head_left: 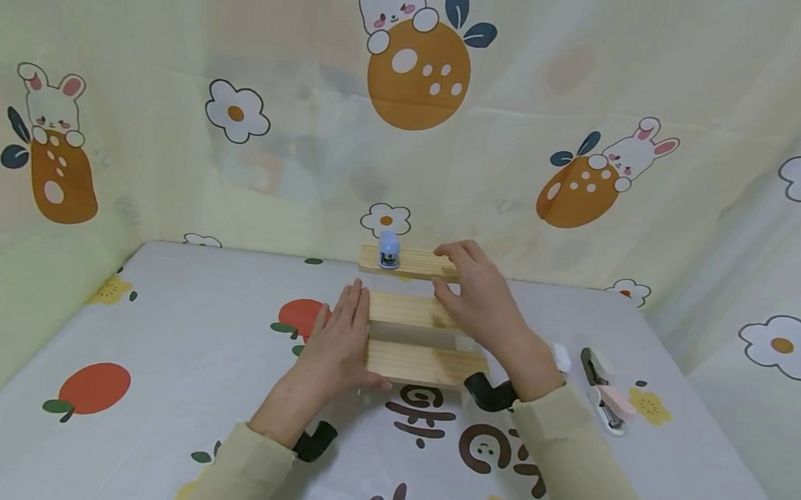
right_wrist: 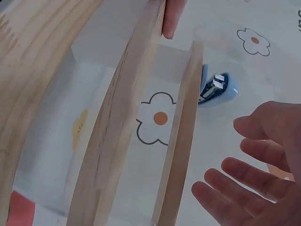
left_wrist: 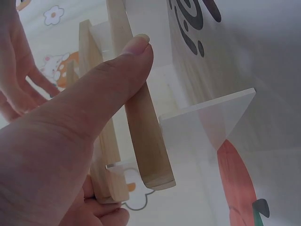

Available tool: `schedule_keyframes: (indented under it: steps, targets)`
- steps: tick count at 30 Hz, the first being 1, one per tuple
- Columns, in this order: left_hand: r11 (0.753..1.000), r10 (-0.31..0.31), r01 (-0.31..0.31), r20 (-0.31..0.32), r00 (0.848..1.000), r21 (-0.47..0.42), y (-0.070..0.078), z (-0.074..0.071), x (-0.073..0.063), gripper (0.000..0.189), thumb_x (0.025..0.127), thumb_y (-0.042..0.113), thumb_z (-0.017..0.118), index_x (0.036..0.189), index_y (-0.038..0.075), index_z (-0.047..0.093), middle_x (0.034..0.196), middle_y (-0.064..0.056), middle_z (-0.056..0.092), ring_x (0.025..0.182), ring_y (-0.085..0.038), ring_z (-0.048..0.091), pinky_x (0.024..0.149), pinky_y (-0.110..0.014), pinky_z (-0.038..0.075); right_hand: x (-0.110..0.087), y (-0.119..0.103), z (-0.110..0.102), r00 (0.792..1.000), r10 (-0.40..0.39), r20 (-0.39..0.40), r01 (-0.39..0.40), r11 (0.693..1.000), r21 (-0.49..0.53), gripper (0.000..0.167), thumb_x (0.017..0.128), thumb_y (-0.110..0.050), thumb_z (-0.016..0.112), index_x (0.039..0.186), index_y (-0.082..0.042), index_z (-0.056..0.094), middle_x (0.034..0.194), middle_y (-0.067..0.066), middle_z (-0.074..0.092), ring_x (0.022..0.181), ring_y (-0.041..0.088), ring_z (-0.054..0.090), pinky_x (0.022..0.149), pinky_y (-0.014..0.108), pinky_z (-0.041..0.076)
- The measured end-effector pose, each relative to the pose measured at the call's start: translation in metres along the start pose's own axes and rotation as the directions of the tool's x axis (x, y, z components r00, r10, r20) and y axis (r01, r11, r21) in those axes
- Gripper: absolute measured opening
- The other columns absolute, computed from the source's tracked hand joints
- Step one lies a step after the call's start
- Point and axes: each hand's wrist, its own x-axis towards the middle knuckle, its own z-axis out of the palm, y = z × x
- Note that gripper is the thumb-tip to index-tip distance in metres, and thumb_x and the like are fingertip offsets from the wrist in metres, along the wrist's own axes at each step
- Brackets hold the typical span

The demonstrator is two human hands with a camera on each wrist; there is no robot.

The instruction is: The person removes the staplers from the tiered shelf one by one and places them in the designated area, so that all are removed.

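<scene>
A stepped display rack has three pale wooden boards on whitish see-through supports; its front board (head_left: 427, 364) is lowest. Along the rack's left end lie the straight fingers of my left hand (head_left: 331, 358), with the thumb resting across the front board's edge in the left wrist view. A small blue stapler (head_left: 389, 251) stands on the left part of the back board (head_left: 417, 264). My right hand (head_left: 478, 295) hovers over the right side of the rack, fingers spread and holding nothing. In the right wrist view, a gap separates it from the stapler (right_wrist: 218, 89).
Right of the rack, a dark and cream stapler (head_left: 596, 366) and a pink and white stapler (head_left: 612, 408) lie on the patterned tablecloth (head_left: 175, 326). A whitish item (head_left: 560, 358) is partly hidden behind my right wrist. A printed curtain (head_left: 294, 171) hangs behind the table.
</scene>
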Motion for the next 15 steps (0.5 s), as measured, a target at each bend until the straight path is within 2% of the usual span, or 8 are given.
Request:
schedule_keyframes:
  steps: [9, 15]
  targets:
    - [1.000, 0.012, -0.012, -0.005, 1.000, 0.014, -0.001, 0.000, 0.000, 0.139, 0.058, 0.055, 0.091, 0.157, -0.001, 0.012, 0.167, -0.017, 0.009, 0.155, -0.032, 0.011, 0.123, -0.057, 0.019, 0.016, -0.007, 0.011, 0.999, -0.050, 0.017, 0.050, 0.999, 0.015, 0.039, 0.093, -0.009, 0.064, 0.129, 0.002, 0.057, 0.129, 0.020, 0.057, 0.109, 0.034, 0.062, 0.093, 0.046, 0.054]
    - [1.000, 0.011, -0.011, 0.000, 1.000, 0.017, 0.000, 0.000, 0.000, 0.138, 0.059, 0.056, 0.091, 0.158, -0.001, 0.012, 0.167, -0.017, 0.009, 0.155, -0.032, 0.010, 0.122, -0.057, 0.019, 0.025, -0.010, 0.021, 0.998, -0.046, 0.031, 0.044, 0.998, 0.045, 0.045, 0.092, -0.010, 0.065, 0.133, 0.002, 0.054, 0.131, 0.021, 0.056, 0.114, 0.035, 0.061, 0.095, 0.047, 0.052]
